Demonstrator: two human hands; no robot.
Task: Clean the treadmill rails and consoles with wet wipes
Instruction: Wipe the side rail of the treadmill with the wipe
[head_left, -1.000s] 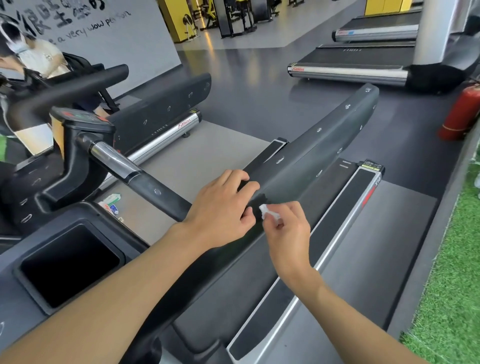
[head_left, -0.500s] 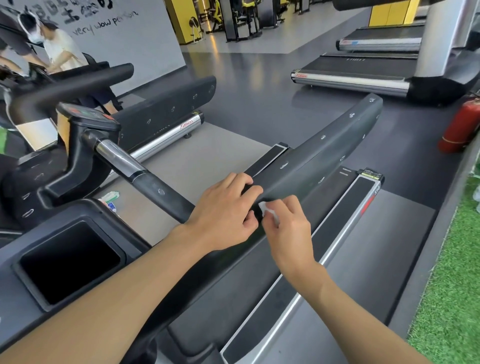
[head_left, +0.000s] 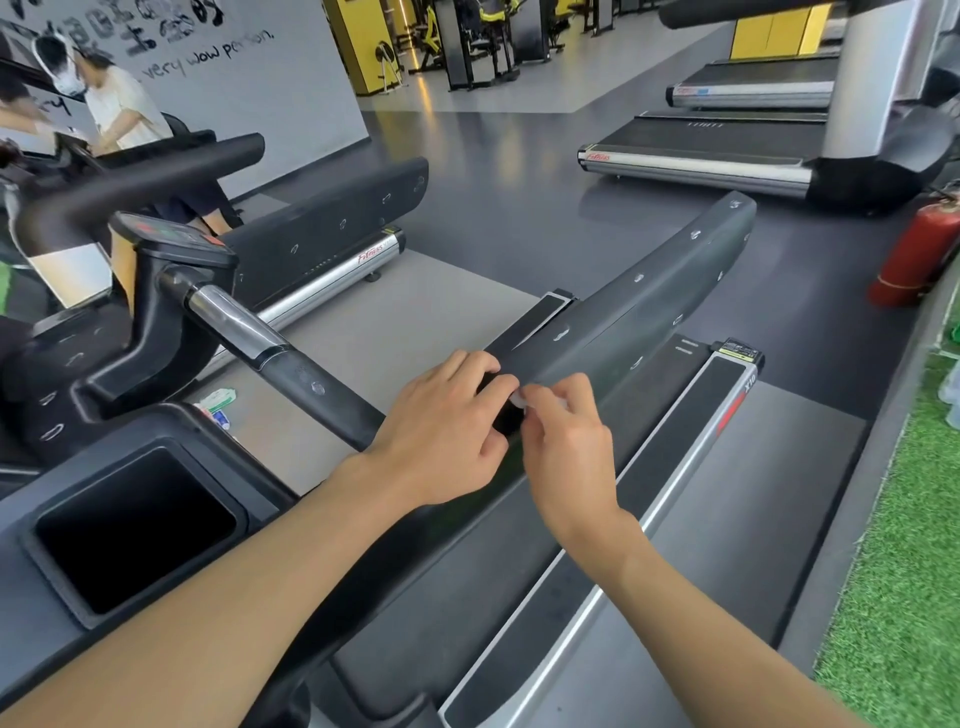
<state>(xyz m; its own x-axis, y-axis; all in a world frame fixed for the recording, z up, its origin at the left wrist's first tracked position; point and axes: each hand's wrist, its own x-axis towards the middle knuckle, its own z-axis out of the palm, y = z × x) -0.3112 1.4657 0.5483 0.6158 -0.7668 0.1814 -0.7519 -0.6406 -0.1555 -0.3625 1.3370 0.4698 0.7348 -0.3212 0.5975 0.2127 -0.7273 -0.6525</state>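
**Rail wipe: small wad, thin margin**

On the near rail, the right hand pinches a small white wipe against the top. The left hand lies over the same rail just beside it, fingers bent (grip or mere rest, cannot tell).

Risks, as judged: the wad is tiny and could slip from the pinch and drop onto the belt. It may also dry out and only smear.

Count: two hands, one wipe, near rail plus far rail, one wipe packet, one fire extinguisher.
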